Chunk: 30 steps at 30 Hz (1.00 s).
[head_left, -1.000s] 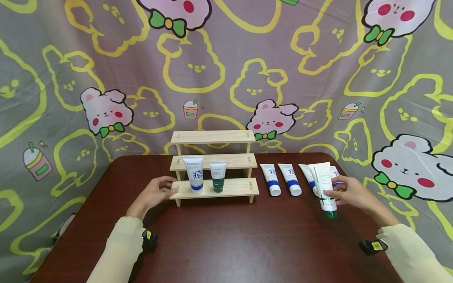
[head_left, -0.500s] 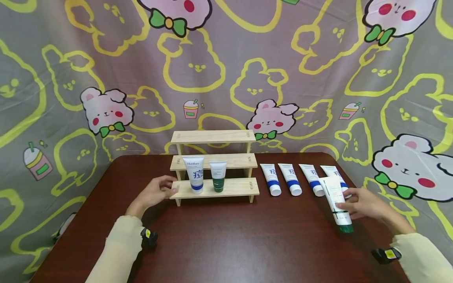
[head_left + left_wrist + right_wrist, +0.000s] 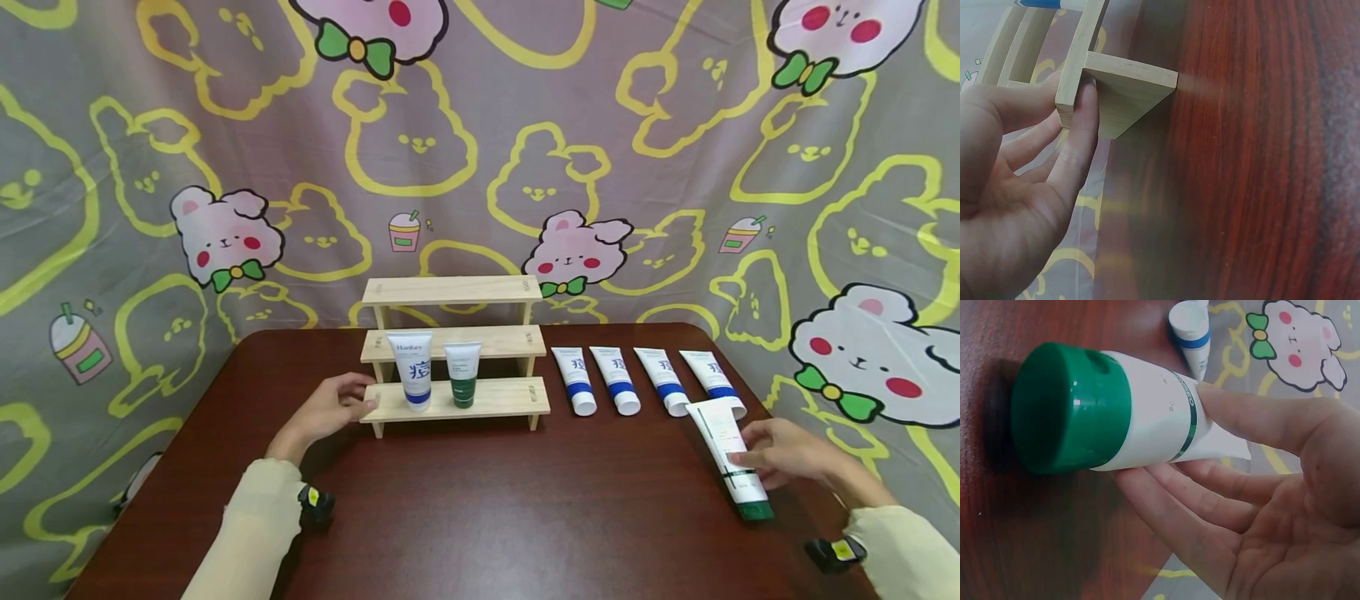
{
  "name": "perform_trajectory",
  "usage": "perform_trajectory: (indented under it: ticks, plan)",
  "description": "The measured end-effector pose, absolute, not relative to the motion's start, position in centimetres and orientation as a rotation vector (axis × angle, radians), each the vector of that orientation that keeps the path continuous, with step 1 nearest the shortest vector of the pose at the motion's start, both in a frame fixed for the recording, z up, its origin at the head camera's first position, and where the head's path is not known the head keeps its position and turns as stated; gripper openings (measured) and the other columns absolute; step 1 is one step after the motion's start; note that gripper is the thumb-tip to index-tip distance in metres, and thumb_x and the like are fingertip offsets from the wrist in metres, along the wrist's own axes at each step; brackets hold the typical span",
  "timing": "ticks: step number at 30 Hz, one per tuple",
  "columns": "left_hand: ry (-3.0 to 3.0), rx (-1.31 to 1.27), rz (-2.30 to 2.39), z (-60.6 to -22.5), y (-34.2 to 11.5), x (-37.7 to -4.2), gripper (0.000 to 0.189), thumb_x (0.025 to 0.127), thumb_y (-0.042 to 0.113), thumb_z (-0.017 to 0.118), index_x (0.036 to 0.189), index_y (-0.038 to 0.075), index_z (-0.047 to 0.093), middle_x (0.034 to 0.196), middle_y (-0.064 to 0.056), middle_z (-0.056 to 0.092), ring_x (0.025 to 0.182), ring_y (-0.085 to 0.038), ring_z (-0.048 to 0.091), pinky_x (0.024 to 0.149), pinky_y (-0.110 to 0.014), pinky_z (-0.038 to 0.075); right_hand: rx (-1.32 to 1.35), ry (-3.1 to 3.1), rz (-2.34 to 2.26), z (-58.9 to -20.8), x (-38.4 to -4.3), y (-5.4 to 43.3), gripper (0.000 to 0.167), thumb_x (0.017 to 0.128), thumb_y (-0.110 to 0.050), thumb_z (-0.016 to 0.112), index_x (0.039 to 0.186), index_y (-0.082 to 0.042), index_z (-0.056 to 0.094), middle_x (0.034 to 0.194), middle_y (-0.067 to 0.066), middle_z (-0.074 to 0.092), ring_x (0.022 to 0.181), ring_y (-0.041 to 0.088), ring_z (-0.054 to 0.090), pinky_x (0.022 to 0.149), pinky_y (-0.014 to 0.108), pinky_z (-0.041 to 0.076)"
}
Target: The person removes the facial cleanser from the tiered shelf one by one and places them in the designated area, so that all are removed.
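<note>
At the right of the table, my right hand [image 3: 787, 454] grips a white squeeze tube [image 3: 723, 446] with a green cap [image 3: 1072, 409] by its sides, thumb on one side and fingers under the other. The tube lies slanted, cap toward me, close over the table. My left hand [image 3: 330, 408] pinches the left end of the lowest step of a wooden tiered shelf [image 3: 472, 400]; in the left wrist view, thumb and fingers clasp the board end [image 3: 1072, 94]. On that step stand a white-and-blue tube [image 3: 414, 375] and a smaller white-and-green tube [image 3: 463, 375].
Several white tubes with blue bands lie in a row right of the shelf, from the leftmost tube [image 3: 576, 383] to the rightmost tube [image 3: 711, 379], just behind the held one. A patterned cloth [image 3: 300, 125] hangs behind the dark wooden table [image 3: 480, 517].
My right hand has carried the white tube with the green cap toward me and to the right, lower over the table, uncovering the rightmost blue-banded tubes. The left hand has stayed at the shelf.
</note>
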<state>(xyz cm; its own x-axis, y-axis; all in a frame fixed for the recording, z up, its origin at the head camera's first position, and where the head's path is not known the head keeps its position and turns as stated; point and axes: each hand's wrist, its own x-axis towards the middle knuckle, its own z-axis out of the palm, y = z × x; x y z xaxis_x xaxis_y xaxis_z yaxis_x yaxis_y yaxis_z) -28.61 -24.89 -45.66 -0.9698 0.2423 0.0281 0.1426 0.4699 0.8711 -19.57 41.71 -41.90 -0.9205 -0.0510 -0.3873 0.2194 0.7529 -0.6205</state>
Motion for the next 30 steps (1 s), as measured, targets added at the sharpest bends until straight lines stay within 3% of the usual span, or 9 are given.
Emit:
perform_trajectory:
  ticks: [23,30]
  plan:
    - [2.622,0.357,1.528,-45.5,-24.8,-28.5,0.044,0.092,0.01,0.073,0.13,-0.007,0.056,0.108,-0.019,0.061,0.085,-0.025,0.062,0.069,-0.034,0.054,0.15,2.497,-0.921,-42.9,-19.5,43.1,0.04,0.092,-0.024,0.075,0.107,0.01,0.059,0.084,0.007,0.059,0.067,0.023,0.06,0.063,0.038,0.057]
    - [2.619,0.326,1.523,-45.5,-24.8,-28.5,0.043,0.092,0.01,0.073,0.13,-0.006,0.057,0.108,-0.018,0.061,0.085,-0.024,0.062,0.07,-0.034,0.054,0.13,2.495,-0.925,-43.0,-19.5,43.6,0.044,0.092,-0.028,0.074,0.109,0.011,0.06,0.083,0.007,0.059,0.067,0.024,0.059,0.064,0.039,0.057]
